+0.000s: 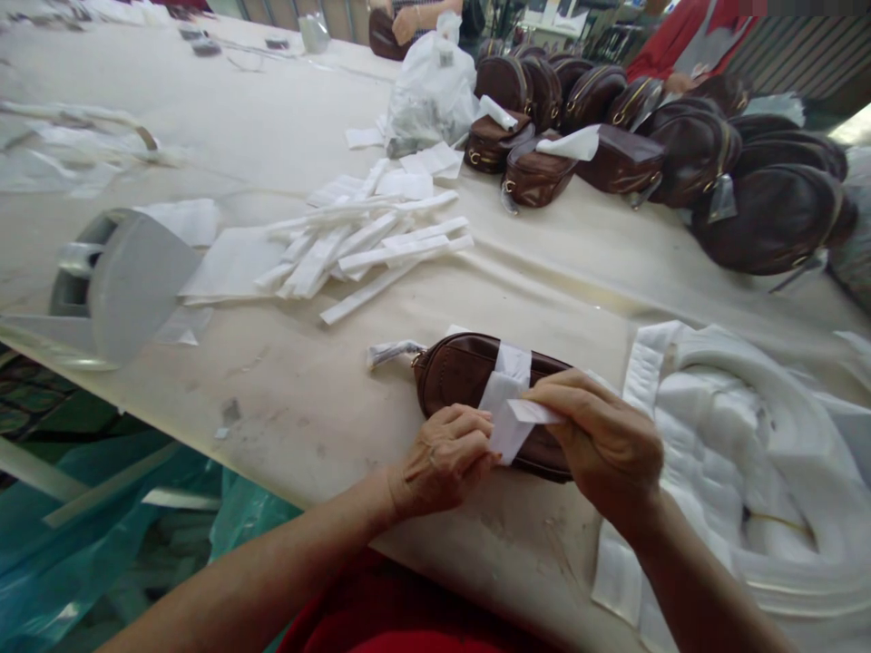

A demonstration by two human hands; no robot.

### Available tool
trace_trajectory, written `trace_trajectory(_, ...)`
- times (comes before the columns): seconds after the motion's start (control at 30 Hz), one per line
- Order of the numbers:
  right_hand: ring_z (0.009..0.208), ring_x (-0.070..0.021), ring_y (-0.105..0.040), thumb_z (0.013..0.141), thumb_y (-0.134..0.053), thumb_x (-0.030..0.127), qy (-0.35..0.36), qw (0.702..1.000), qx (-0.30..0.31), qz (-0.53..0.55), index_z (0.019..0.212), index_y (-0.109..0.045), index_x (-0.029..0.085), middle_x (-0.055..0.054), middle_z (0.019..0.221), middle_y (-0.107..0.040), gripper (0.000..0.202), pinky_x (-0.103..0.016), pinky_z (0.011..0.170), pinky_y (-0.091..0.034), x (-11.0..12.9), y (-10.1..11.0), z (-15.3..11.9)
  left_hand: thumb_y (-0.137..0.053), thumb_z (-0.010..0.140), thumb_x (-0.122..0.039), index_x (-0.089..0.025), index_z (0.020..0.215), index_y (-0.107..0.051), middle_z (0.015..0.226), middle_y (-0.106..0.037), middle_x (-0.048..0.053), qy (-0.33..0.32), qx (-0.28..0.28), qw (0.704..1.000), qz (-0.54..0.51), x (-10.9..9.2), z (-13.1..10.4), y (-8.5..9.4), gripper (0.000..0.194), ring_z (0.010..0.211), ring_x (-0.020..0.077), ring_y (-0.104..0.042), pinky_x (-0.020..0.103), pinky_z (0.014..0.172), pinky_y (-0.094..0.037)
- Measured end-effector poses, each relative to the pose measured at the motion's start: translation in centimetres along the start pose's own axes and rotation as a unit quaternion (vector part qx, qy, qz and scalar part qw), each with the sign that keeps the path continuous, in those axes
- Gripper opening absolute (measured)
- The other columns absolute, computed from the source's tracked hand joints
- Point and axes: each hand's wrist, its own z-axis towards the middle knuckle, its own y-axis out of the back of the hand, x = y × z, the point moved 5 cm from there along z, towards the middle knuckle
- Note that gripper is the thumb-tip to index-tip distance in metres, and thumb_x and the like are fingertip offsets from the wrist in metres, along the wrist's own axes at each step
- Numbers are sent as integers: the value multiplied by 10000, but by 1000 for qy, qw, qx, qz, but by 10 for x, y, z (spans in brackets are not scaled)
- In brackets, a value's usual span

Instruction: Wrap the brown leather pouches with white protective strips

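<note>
A dark brown leather bag (455,367) lies on the table just in front of me, a wrapped zipper pull (395,352) sticking out at its left end. Across its middle runs a white paper strip (513,361), with its loose end folded over toward me. My right hand (605,444) pinches that strip between thumb and fingers above the bag. Against the near side of the bag, my left hand (449,458) has its fingers closed at the strip's lower edge; the fingertips are partly hidden.
Loose white strips (367,236) lie beyond the bag, left of several finished-looking brown bags (768,218). A grey tape dispenser (136,281) stands at the left edge. White foam padding (714,453) is piled at right. A plastic bag (432,86) and other people's hands (408,23) are farther back.
</note>
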Motion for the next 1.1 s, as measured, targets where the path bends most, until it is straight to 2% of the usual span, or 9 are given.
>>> trace_trajectory(0.17, 696, -123, -597, 849, -599, 209, -99, 994, -39, -19, 799, -669, 216, 7, 760, -629, 87, -228, 655, -472, -40, -19, 3, -513, 878, -161, -161, 784, -504, 871, -611, 66, 71, -23, 997, -3, 0, 1, 0, 95, 803, 149, -574, 276, 752, -493)
trace_trajectory(0.27, 702, -133, -581, 841, -610, 254, -130, 988, -49, -61, 768, -669, 215, 5, 758, -614, 102, -239, 666, -456, -53, -25, 1, -509, 854, -133, -157, 876, -509, 919, -599, 81, 107, -36, 994, -5, 2, 0, -1, 32, 875, 170, -579, 293, 799, -503)
trace_trajectory(0.3, 702, -138, -576, 843, -603, 271, -138, 986, -50, -79, 759, -669, 213, 1, 756, -610, 122, -245, 664, -451, -55, -26, 0, -512, 845, -130, -152, 936, -506, 961, -593, 94, 117, -40, 992, -6, 3, -1, -1, 94, 927, 185, -577, 307, 831, -503)
trace_trajectory(0.4, 703, -157, -561, 855, -567, 309, -153, 978, -41, -136, 729, -663, 209, -11, 742, -597, 188, -266, 658, -432, -58, -28, -2, -505, 839, -123, -141, 1083, -475, 1069, -559, 123, 122, -39, 992, -7, 3, 0, 0, 247, 1035, 205, -555, 328, 901, -497)
trace_trajectory(0.57, 685, -158, -549, 865, -534, 357, -195, 967, -19, -163, 684, -642, 208, -7, 717, -579, 259, -271, 653, -403, -62, -32, -1, -459, 857, -106, -157, 1092, -529, 1095, -532, 110, 115, 0, 993, 19, 0, 4, 0, 250, 1020, 190, -563, 303, 892, -515)
trace_trajectory(0.77, 683, -150, -559, 871, -517, 394, -215, 967, -19, -139, 687, -639, 208, -2, 718, -580, 288, -264, 652, -399, -67, -34, -1, -454, 867, -120, -99, 1087, -567, 1200, -466, 159, 115, 55, 990, 53, -4, 11, -2, 248, 1120, 220, -525, 318, 972, -480)
trace_trajectory(0.93, 696, -158, -556, 879, -515, 393, -206, 969, -22, -133, 698, -637, 212, -6, 719, -578, 283, -274, 665, -403, -66, -34, -3, -491, 841, -127, -151, 1071, -537, 1132, -515, 126, 126, 32, 991, 21, 0, 12, 0, 235, 1059, 225, -541, 368, 924, -505)
trace_trajectory(1.03, 705, -160, -561, 879, -527, 378, -199, 971, -25, -129, 700, -638, 213, -10, 724, -583, 268, -278, 669, -407, -67, -35, -4, -561, 779, -105, -145, 1142, -459, 1103, -530, 121, 160, 13, 987, -20, 5, 12, 1, 380, 1039, 231, -538, 392, 915, -503)
trace_trajectory(1.1, 705, -162, -562, 878, -532, 368, -193, 972, -32, -128, 703, -643, 214, -12, 720, -587, 259, -282, 670, -413, -67, -35, -6, -608, 732, -85, -148, 1181, -426, 1106, -522, 111, 207, 19, 977, -46, 9, 13, 0, 489, 942, 200, -562, 374, 869, -520)
